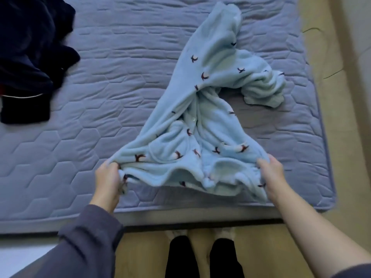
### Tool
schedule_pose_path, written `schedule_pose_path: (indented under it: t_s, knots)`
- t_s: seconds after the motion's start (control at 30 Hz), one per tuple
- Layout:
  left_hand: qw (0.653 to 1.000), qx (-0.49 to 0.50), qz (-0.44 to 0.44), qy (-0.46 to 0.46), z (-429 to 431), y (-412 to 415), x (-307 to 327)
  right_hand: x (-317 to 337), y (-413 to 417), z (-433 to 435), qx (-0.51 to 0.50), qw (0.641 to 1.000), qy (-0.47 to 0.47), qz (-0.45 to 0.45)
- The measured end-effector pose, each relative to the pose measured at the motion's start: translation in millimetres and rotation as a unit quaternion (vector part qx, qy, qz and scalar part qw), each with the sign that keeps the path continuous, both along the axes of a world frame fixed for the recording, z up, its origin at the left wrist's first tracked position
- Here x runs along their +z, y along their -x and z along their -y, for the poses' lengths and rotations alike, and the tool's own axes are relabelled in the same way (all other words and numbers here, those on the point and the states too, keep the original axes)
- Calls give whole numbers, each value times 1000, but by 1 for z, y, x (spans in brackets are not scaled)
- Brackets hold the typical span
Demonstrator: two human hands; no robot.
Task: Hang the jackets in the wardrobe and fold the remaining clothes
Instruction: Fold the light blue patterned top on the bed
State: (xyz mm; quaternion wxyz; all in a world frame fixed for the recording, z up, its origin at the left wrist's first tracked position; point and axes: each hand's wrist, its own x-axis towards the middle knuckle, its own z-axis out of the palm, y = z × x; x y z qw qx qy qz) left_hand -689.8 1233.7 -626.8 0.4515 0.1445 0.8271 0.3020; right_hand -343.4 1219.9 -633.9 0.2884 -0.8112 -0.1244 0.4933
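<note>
A light blue fleece garment [202, 121] with small dark red motifs lies crumpled on the quilted grey-blue mattress [96, 109]. One sleeve stretches toward the far side, another bunches at the right. My left hand [108, 179] grips its near left edge. My right hand [271, 173] grips its near right edge. The near hem is lifted slightly off the mattress between both hands.
A heap of dark navy and black clothes [30, 55] lies at the mattress's far left. The mattress's near edge [180, 217] runs just beyond my legs and feet [200, 255]. Wooden floor [329, 117] lies to the right of the bed.
</note>
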Motion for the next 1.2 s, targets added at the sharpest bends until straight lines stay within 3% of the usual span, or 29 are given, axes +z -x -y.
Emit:
schedule_pose_path:
  t_s: [0.07,0.13,0.23,0.3,0.37,0.47,0.6,0.7,0.8,0.9,1.0,1.07,1.13,1.2]
  knots:
    - [995,-67,-58,38,21,4,0,13,-33,13,50,996,23,75]
    - [968,-187,-129,103,45,9,-13,14,-48,27,100,989,53,96]
    - [859,-405,-180,257,66,8,-35,-6,-54,50,193,967,144,83]
    - [814,-467,-188,288,62,0,-43,-23,-53,54,260,945,170,99]
    - [829,-462,-201,241,48,-15,-47,-37,-47,48,295,935,149,131]
    - [852,-455,-240,95,17,-50,-55,-55,-27,24,343,915,97,190]
    - [798,-523,-297,39,-19,-93,-85,-84,-4,-18,408,880,72,233]
    - [790,-502,-349,46,-25,-93,-100,-96,-4,-28,447,855,92,247]
    - [779,-499,-351,146,-1,-61,-97,-93,-21,-4,465,836,138,257]
    - [754,-526,-280,276,39,-25,-82,-81,-41,36,484,825,216,197]
    - [767,-517,-216,313,41,-17,-66,-74,-47,43,520,807,251,124]
    - [788,-524,-216,241,17,-37,-57,-68,-43,21,500,839,189,104]
    - [801,-536,-260,55,-20,-75,-40,-60,-35,-13,430,895,71,100]
    - [753,-559,-318,-140,-61,-119,-26,-55,-24,-52,373,921,-24,111]
